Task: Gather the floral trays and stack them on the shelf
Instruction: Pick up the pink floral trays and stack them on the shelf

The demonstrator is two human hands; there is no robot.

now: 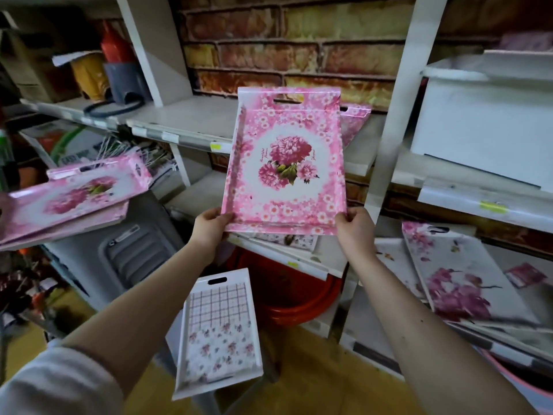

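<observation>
Both hands, left (209,224) & right (354,224), pinch near corners of pink peony-print rectangular plastic tray (285,166), held tilted over white shelf (191,118) front edge; keep level, slide onto partly hidden pink tray (354,121) w/ handles aligned.

Both hands held a pink tray (285,163) up by its near corners, the left hand (209,227) at one and the right hand (354,227) at the other, its printed face tilted toward the camera. Behind it lay another pink tray (354,121) on the shelf (191,121). A stack of pink trays (68,196) sat at the left. Below, a checked tray (218,333) leaned, and orchid trays (460,283) lay on the lower right shelf. A red tub (287,292) stood underneath.
</observation>
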